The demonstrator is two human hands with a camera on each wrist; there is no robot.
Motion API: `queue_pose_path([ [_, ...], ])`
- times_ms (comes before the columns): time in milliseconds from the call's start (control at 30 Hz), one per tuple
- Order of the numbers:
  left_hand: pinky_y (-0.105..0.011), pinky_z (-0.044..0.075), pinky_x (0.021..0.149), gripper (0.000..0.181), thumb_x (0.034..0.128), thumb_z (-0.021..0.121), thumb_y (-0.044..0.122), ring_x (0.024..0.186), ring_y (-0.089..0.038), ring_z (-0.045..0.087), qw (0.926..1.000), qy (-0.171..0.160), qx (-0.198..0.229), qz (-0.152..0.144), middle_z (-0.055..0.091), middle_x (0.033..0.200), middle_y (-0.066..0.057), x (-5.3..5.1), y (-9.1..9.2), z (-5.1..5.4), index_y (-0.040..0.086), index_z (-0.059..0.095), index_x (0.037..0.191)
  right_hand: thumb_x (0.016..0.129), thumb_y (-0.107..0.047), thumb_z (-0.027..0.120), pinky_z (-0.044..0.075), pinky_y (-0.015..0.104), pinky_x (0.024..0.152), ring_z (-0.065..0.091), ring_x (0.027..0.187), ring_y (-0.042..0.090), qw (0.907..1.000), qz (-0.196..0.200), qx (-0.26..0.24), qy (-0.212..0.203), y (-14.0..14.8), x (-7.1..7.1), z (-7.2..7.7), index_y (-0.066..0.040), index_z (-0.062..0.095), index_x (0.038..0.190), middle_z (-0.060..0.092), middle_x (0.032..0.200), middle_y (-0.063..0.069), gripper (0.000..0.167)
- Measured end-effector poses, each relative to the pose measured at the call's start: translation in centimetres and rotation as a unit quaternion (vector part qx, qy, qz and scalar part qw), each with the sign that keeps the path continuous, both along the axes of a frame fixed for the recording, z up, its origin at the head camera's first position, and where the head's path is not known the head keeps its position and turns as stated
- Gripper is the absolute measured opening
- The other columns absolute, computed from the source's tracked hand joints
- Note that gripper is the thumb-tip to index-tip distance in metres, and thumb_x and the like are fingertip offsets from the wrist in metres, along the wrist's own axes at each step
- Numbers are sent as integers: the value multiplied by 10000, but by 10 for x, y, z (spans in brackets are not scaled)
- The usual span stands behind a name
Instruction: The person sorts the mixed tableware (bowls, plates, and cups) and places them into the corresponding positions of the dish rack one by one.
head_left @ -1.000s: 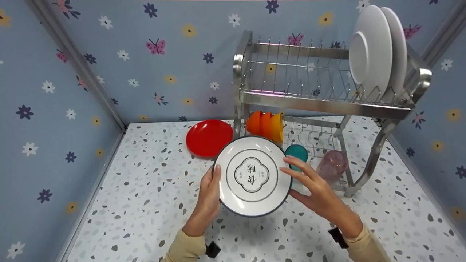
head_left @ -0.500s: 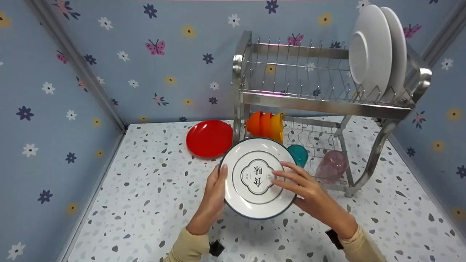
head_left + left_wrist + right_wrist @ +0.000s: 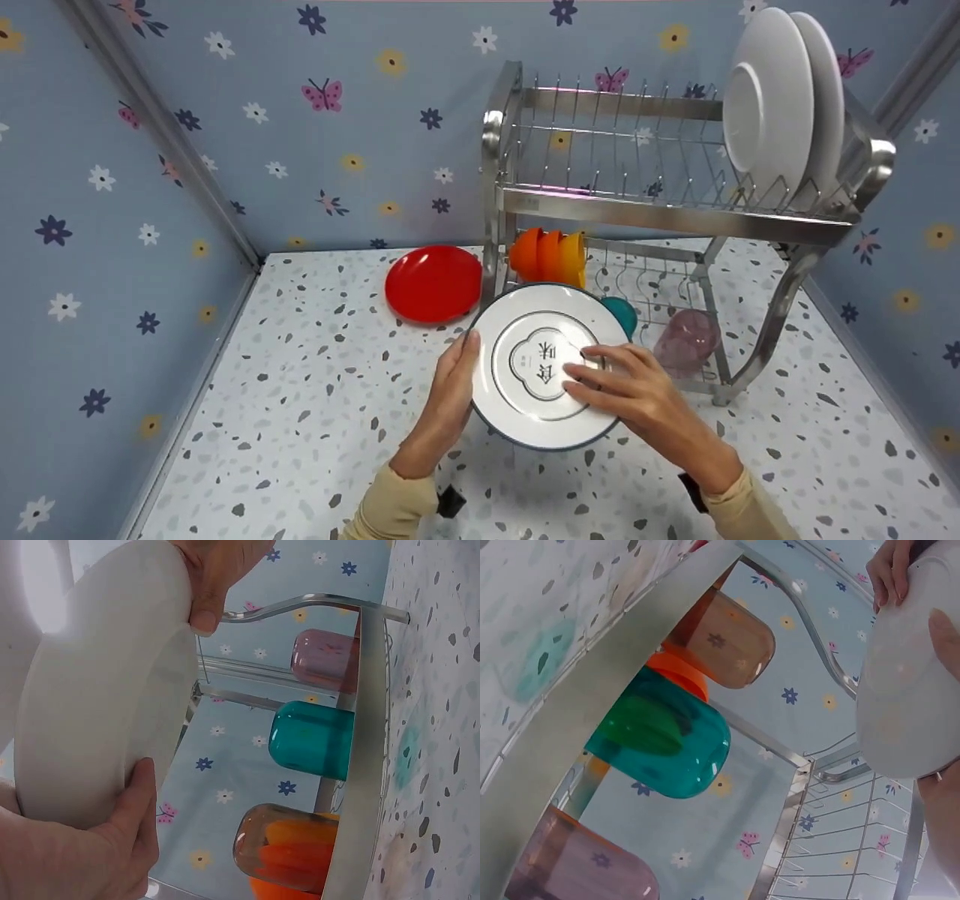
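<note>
A round white plate (image 3: pixel 540 300) with a dark rim and printed black characters is held up in front of the dish rack, its face tilted toward the head view. My left hand (image 3: pixel 448 390) grips its left edge, thumb along the rim; the left wrist view shows that hand's fingers against the pale underside of the plate (image 3: pixel 90 705). My right hand (image 3: pixel 649 401) holds the right side, several fingers spread over the printed face. In the left wrist view the right thumb (image 3: pixel 206 615) lies at the underside's edge.
The metal dish rack (image 3: pixel 675 214) holds two white plates (image 3: pixel 765 112) upright at its top right. Below are orange and yellow bowls (image 3: pixel 551 255), a teal cup (image 3: pixel 621 313), a pink cup (image 3: pixel 686 341) and a brownish cup (image 3: pixel 731 641). A red plate (image 3: pixel 433 285) lies left.
The plate and both hands have shifted slightly to the right. My right fingers have moved from the plate's right rim inward over its printed middle.
</note>
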State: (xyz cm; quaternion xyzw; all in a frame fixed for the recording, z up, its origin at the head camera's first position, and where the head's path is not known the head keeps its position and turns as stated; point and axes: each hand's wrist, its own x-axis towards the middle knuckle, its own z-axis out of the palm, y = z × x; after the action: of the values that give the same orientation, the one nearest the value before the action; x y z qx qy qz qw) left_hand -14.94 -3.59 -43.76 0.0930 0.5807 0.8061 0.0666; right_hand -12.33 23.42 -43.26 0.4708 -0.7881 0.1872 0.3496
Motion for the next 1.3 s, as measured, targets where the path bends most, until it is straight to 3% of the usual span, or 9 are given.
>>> queue_pose_path([
  [133,-328,276,1203,534,1132,348,212,1515,-300,295,9999,66,64,-81,344,1616,-222,-3,0,2,-106,285,1557,1024,-217,566,430,473,980,647,1150,345,9998,-62,-48,202,0,1,2,-157,756,1251,717,1278,22,303],
  [333,-315,282,1201,540,1126,359,248,1517,-281,302,9992,288,192,-209,358,1615,-198,-4,-1,5,-100,334,1540,1020,-232,584,434,475,941,664,1104,364,9989,0,-327,324,0,2,7,-124,775,1202,734,1236,53,285],
  [467,-310,326,1183,531,1125,362,259,1470,-255,387,9982,464,304,-236,440,1559,-209,-3,-1,8,-109,396,1506,1015,-224,594,444,480,918,671,1084,371,9981,62,-502,358,-1,4,11,-98,778,1181,739,1216,76,278],
  [600,-312,428,1110,518,1119,366,274,1303,-209,533,9980,560,254,-148,570,1424,-218,-3,0,12,-108,484,1448,1031,-204,584,443,479,934,673,1086,369,9976,83,-623,291,0,7,15,-81,772,1186,739,1212,87,273],
  [733,-325,449,1092,512,1120,355,292,1239,-205,552,9962,871,-4,-27,599,1380,-202,-4,0,15,-89,515,1424,1043,-184,573,445,482,956,672,1089,378,9966,126,-784,229,0,11,17,-59,766,1186,738,1205,107,270],
  [900,-348,403,1143,646,1109,368,470,1367,-265,492,9918,1232,-330,-29,534,1488,-173,-5,2,18,-43,468,1488,1047,-168,570,437,489,979,665,1103,396,9955,186,-914,149,0,14,19,-24,758,1184,732,1204,143,274],
  [1033,-360,380,1150,764,1079,393,556,1460,-307,409,9884,1498,-262,-23,438,1573,-187,-7,5,17,-55,387,1538,1049,-159,571,427,484,1005,657,1109,404,9947,247,-992,137,0,15,21,-2,746,1194,729,1203,160,276],
  [1167,-354,397,1137,704,1096,404,490,1453,-310,416,9861,1623,-338,127,424,1581,-186,-11,7,16,-56,379,1541,1036,-140,587,436,492,1035,661,1094,413,9922,392,-1161,215,-1,14,22,23,743,1179,732,1176,181,267],
  [1300,-340,405,1134,525,1123,427,288,1431,-290,436,9805,1850,-572,347,433,1567,-168,-15,10,14,-33,383,1537,1015,-139,608,419,510,1090,660,1102,421,9899,470,-1317,245,-3,14,23,44,739,1166,730,1162,203,271],
])
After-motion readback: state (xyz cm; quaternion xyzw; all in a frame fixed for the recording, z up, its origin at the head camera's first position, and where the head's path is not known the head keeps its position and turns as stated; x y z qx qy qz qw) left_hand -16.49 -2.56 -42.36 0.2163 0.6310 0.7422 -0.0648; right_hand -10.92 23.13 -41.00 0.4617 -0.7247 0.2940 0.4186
